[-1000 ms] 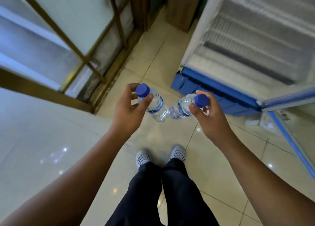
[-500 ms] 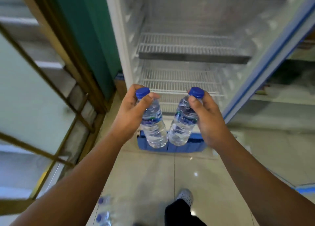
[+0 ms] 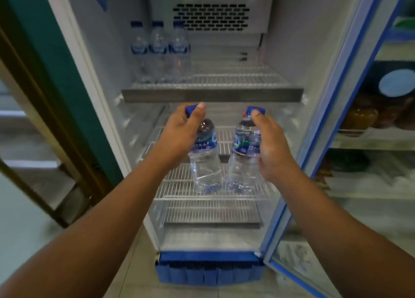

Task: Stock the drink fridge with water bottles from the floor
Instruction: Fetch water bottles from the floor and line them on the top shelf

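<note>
My left hand (image 3: 180, 133) grips a clear water bottle (image 3: 206, 163) by its blue cap and neck. My right hand (image 3: 268, 145) holds a second water bottle (image 3: 243, 160) the same way. Both bottles hang upright, side by side, in front of the open drink fridge (image 3: 107, 77), level with its middle wire shelves. Three bottles (image 3: 158, 50) with blue caps stand in a row at the back left of the upper wire shelf (image 3: 224, 82). The lower shelves (image 3: 211, 207) are bare.
The fridge door (image 3: 336, 109) with its blue frame stands open on the right. Behind it is a rack (image 3: 377, 138) with jars. A green panel (image 3: 51, 57) and a wooden frame (image 3: 29, 77) flank the fridge on the left. A blue grille (image 3: 208, 270) runs along the fridge's base.
The view has risen from the floor to the fridge's inside. Both hands have carried the bottles up and forward, from tilted to upright, toward the open fridge.
</note>
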`<state>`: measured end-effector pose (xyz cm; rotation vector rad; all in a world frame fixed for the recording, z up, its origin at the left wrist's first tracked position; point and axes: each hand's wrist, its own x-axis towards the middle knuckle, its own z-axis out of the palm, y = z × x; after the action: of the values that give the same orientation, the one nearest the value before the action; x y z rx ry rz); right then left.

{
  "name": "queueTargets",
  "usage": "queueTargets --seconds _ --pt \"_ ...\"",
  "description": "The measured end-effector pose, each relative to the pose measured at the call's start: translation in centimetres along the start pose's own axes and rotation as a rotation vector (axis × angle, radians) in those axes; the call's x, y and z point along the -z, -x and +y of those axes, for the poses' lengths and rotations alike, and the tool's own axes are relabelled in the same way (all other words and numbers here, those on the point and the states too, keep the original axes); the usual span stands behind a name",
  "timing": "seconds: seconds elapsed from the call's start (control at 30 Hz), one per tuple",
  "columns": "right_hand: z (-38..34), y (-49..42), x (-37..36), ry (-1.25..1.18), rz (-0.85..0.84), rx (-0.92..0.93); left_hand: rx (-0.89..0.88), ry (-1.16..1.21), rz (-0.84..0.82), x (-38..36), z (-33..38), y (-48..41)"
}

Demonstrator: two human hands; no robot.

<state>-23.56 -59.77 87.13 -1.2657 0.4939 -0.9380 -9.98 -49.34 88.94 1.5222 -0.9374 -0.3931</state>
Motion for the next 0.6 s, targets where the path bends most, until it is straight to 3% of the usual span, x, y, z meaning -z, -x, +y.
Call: queueTargets --seconds 0.33,0.6 --pt "-7.8 -13.2 -4.4 0.111 -0.053 0.277 -0.303 -0.112 -0.015 1.1 7.1 -14.5" --pt "-9.3 -22.4 -6.9 0.124 -0.009 0.354 -0.356 -0.208 -0.027 2.2 9.0 -24.7"
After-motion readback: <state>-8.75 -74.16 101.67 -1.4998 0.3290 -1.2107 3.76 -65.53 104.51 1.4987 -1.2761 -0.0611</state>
